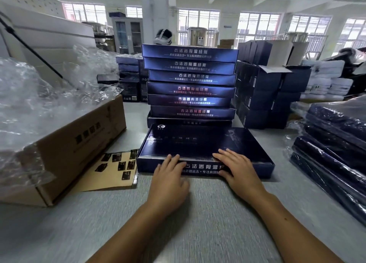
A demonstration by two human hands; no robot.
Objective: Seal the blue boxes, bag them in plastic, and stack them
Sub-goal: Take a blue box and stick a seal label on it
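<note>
Flat dark-blue box [200, 144] on table, before tall stack of blue boxes [191, 84].

"古法透骨温经膏" on front sides of stacked blue boxes [191, 76]

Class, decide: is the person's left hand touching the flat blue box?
Touching: the head view shows the left hand lying on the blue box at its near edge.

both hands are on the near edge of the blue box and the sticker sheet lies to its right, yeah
Not quite: the head view shows the sticker sheet lying to the left of the blue box. The left hand and right hand are both on its near edge.
</note>
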